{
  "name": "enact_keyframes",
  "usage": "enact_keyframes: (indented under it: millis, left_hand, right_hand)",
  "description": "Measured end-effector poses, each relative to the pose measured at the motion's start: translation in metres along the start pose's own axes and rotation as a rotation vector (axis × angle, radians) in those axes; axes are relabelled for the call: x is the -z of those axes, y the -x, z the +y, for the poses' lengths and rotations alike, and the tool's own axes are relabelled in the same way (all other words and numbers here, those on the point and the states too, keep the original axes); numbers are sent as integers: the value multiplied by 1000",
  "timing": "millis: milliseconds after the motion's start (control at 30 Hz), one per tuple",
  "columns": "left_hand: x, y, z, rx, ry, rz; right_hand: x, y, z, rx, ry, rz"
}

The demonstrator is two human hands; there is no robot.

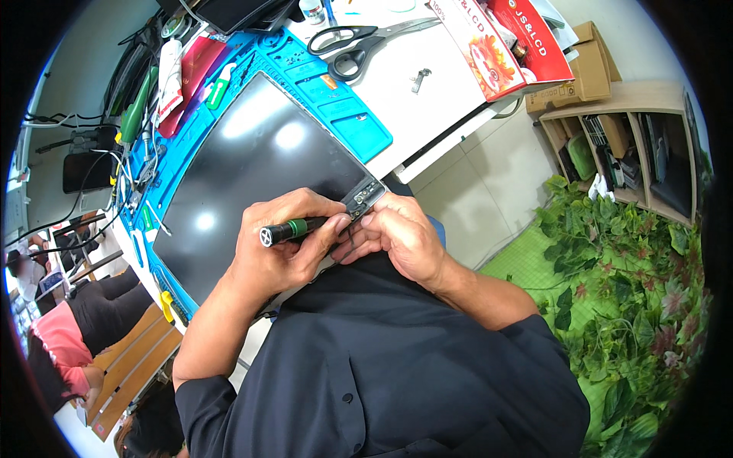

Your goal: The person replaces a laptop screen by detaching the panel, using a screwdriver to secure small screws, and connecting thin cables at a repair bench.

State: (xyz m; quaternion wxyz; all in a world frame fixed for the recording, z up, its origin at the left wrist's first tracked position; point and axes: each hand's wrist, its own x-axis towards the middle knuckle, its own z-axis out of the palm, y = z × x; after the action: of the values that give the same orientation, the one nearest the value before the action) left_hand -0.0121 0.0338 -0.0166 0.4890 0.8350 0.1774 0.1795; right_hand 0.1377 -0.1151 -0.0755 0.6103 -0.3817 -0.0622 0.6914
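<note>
A dark glossy screen panel [244,183] lies on a blue silicone work mat [343,114], its near right corner reaching the desk edge, with a small metal hinge [362,197] there. My left hand [282,244] is closed on a black-and-green screwdriver [286,230], whose front end is at the hinge, partly hidden by my fingers. My right hand [397,237] grips the corner of the panel just beside it, fingers curled beneath. A thin dark cable hangs between my hands.
Scissors [355,53], a small metal part [420,79] and a red-and-white box [519,49] sit on the white desk [420,122]. Tools and cables [137,114] crowd the left. Right stand a shelf [641,107] and foliage [626,305]; at lower left, a person in pink [65,340] by wooden slats.
</note>
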Motion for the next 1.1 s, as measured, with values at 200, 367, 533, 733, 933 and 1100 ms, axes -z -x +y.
enact_keyframes:
  millis: [200,367,533,733,933,1100]
  left_hand:
    - [-1,1,2,-57,-42,-1]
    - [0,1,2,-87,-68,-4]
    - [0,1,0,-81,-50,-9]
    - [1,0,-2,-62,-47,-20]
    - [0,0,-2,-45,-25,-11]
    - [0,-1,-2,-39,-15,-8]
  right_hand:
    - [-4,1,-2,33,94,-41]
    - [0,-2,4,48,114,-55]
    - [0,-2,3,42,135,-50]
    - [-4,0,-1,30,142,-40]
    - [-5,0,-3,25,167,-39]
    - [-8,1,1,55,119,0]
